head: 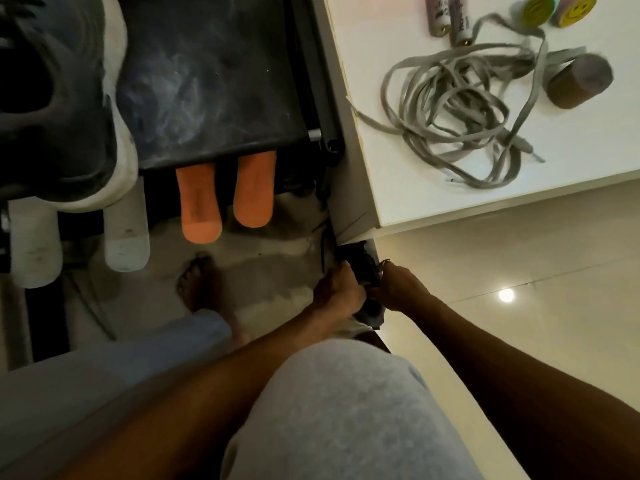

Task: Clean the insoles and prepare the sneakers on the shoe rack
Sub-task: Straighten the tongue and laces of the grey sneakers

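hands | dark item (367,273) gripped between left hand (341,292) and right hand (398,285), fingers curled; identity unclear | orange insoles (221,199) racked, presumably airing

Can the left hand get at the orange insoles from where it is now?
Probably yes, once freed: the left hand grips a dark object with the right hand, but only open floor lies between it and the orange insoles.

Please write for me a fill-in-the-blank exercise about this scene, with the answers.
1. ____ orange insoles stick out below the black shelf.
2. The grey laces lie on the ____ table.
3. ____ of the hands, left hand and right hand, grip the dark object.
Missing words: Two; white; Both.
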Available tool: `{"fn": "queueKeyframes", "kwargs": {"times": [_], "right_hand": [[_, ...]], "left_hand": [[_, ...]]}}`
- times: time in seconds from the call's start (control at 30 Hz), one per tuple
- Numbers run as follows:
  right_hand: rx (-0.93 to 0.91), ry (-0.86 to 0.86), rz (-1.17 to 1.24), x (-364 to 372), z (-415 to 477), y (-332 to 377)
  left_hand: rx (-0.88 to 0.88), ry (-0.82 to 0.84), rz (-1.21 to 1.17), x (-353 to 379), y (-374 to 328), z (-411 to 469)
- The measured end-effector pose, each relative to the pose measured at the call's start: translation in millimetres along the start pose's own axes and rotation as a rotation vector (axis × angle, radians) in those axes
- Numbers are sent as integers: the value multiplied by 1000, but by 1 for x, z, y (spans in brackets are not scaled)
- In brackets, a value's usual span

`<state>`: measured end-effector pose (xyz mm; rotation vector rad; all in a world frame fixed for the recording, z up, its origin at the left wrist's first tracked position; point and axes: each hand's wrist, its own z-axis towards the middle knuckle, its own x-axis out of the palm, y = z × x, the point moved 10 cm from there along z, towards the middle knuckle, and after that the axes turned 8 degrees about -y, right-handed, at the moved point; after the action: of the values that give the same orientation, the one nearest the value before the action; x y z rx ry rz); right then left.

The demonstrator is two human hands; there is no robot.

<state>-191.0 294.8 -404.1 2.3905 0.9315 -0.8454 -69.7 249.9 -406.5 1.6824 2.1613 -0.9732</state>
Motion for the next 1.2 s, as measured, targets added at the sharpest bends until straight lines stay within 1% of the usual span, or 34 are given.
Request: {"fn": "queueKeyframes", "kwargs": {"times": [0.13, 0.33, 0.53, 0.7, 0.87, 1.0, 1.07, 1.2], "right_hand": [[0, -31, -27, 9, 14, -6], [-10, -112, -171, 7, 26, -3], [-41, -87, -151, -1, 23, 11], [-71, -23, -155, -19, 7, 37], [-53, 90, -6, -37, -22, 68], [6, 139, 61, -45, -53, 91], [-7, 146, 57, -50, -67, 105], [-61, 188, 50, -67, -97, 138]], "left_hand": [[-20, 9, -42, 21, 19, 13], [-25, -51, -72, 25, 22, 25], [-15, -49, 5, 7, 22, 24], [-26, -63, 44, -26, 31, 14], [-17, -103, 83, -68, 33, -9], [-22, -140, -17, -110, 38, -28], [-49, -111, -81, -128, 36, -41], [-65, -98, -99, -173, 36, -69]]}}
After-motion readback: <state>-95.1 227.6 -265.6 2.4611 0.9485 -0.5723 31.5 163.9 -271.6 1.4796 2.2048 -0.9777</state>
